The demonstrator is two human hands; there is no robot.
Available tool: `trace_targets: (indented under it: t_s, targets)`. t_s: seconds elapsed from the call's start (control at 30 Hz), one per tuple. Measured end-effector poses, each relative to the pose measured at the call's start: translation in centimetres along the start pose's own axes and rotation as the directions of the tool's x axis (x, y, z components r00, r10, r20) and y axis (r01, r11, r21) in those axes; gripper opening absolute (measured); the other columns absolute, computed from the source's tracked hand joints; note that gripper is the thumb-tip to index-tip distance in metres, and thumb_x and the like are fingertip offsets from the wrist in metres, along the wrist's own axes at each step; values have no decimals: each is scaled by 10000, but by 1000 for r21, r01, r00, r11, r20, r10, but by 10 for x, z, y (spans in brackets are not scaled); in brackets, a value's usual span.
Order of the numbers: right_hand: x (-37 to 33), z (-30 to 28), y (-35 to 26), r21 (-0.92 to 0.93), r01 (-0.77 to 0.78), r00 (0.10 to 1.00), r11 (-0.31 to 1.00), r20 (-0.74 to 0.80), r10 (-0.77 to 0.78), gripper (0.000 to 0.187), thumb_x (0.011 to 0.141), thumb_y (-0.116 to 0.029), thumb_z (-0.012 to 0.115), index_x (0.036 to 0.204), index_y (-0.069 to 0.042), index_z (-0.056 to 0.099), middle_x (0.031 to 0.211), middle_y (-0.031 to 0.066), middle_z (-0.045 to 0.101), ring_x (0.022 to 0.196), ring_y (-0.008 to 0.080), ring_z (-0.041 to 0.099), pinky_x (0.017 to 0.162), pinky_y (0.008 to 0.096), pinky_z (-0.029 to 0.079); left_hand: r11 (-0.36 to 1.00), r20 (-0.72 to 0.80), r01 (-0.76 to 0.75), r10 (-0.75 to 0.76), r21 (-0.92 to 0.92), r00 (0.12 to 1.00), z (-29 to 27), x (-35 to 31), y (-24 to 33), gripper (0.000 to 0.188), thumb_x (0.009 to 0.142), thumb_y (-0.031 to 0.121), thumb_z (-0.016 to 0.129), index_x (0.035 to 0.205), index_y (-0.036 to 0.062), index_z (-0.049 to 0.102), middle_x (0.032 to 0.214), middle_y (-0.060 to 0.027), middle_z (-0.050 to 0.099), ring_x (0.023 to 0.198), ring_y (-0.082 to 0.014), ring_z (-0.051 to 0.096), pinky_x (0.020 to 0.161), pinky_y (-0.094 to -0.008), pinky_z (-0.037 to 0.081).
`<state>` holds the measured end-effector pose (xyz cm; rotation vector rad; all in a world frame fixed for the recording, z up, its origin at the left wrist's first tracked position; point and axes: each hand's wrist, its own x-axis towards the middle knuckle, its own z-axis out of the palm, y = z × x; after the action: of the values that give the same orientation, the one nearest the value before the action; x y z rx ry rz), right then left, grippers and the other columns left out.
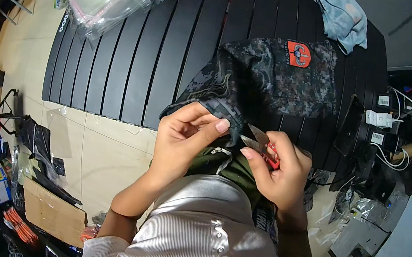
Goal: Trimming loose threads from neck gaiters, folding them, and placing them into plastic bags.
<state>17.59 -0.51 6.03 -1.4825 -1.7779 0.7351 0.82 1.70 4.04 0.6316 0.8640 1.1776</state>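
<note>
Centre frame, the left hand (183,134) angles upward, thumb and fingers pinching the edge of a dark camouflage cloth (307,87). The right hand (286,173) curls around red-handled scissors (271,161) — blades parted, beside the cloth. The cloth spreads right of centre on a black slatted table (141,73); pale floor tiles (113,156) show at left.
</note>
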Motion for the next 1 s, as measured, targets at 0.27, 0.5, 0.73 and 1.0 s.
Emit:
trace_targets:
  t_s: [0.27, 0.5, 0.73, 1.0]
  targets:
    - [7, -2, -2, -82, 57, 998, 995, 10, -57, 214, 701, -89, 714, 802, 11, 555, 604, 37, 552, 517, 44, 499, 482, 181, 394, 993, 55, 3, -9, 114, 998, 1, -2, 1, 80, 812, 17, 605, 875, -32, 597, 811, -17, 610, 731, -31, 532, 648, -151, 414]
    - [15, -3, -2, -192, 188, 982, 963, 21, -187, 260, 656, -141, 742, 772, -8, 551, 595, 60, 557, 479, 131, 543, 473, 224, 424, 997, 86, 16, -23, 76, 996, 0, 0, 3, 109, 831, 23, 582, 920, -39, 590, 848, -34, 617, 772, -43, 551, 666, -158, 432]
    - [22, -10, 0, -298, 305, 952, 904, 95, -290, 296, 623, -198, 755, 747, -25, 550, 581, 56, 536, 462, 191, 531, 460, 258, 409, 976, 145, 215, -209, -26, 967, -9, 9, 12, 135, 830, 18, 569, 955, -30, 586, 877, -55, 620, 808, -92, 591, 739, -211, 503]
    - [26, -20, 2, -408, 428, 903, 806, 226, -365, 294, 614, -242, 745, 727, -47, 557, 607, 41, 535, 473, 189, 518, 458, 262, 397, 910, 217, 413, -412, 42, 885, -11, 21, 22, 120, 824, 10, 566, 928, -45, 590, 846, -61, 624, 749, -79, 604, 684, -167, 515]
